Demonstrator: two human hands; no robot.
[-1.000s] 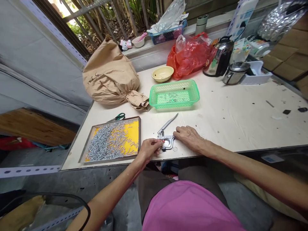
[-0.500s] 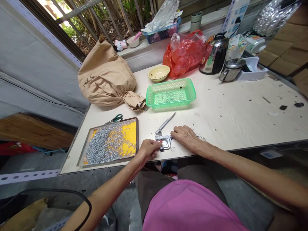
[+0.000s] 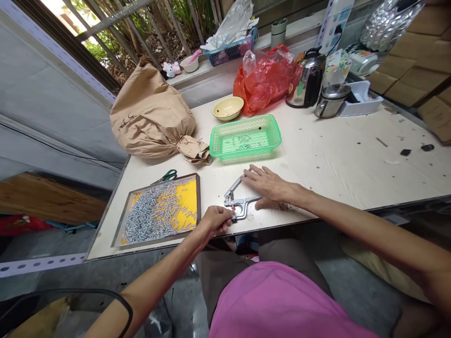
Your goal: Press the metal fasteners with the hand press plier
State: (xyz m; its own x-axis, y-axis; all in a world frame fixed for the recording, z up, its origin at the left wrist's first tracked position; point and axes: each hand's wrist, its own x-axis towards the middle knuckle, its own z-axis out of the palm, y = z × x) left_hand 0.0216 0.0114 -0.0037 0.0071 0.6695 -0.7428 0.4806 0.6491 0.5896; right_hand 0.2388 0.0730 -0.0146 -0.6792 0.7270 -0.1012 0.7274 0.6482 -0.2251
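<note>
A pair of silver snap-fastener pliers (image 3: 241,203) lies on the table near the front edge, its handles spread apart and a red piece showing in its jaw. My left hand (image 3: 215,219) is closed in a pinch right at that jaw; what sits between the fingertips is too small to make out. Over the handles, my right hand (image 3: 270,187) has its fingers stretched out across the upper handle and its thumb by the lower one. Left of my left hand, a shallow tray (image 3: 198,197) with a yellow bottom holds many small metal pins or springs (image 3: 151,213).
Green-handled scissors (image 3: 168,175) lie behind the tray. Further back are a green plastic basket (image 3: 246,153) with a few small metal pieces, a tied brown paper sack (image 3: 151,117), a cream bowl (image 3: 228,109), a red plastic bag (image 3: 264,80) and a steel kettle (image 3: 306,80).
My right hand has gone from closed beside the pliers' lower handle to spread over the upper handle. My left hand stays at the jaw. The view has shifted slightly.
</note>
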